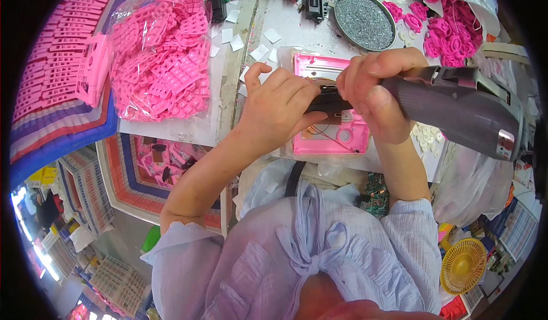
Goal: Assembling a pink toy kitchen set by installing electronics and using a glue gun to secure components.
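My right hand (383,91) is closed around the narrow front of a dark grey electric screwdriver (456,100), whose body points off to the right. My left hand (279,104) pinches a black part (326,99) between thumb and fingers, close to the fingers of my right hand. I cannot tell whether that black part touches the tool. Beneath both hands lies an open pink plastic casing (331,147), with thin wires and a round ring inside. Its middle is hidden by my hands.
Left stands a clear bag of pink keypads (162,57), beside a striped crate of pink parts (57,51). A round dish of small screws (365,22) sits at the back, near a bag of dark pink pieces (454,31). White squares (260,52) are scattered on the table.
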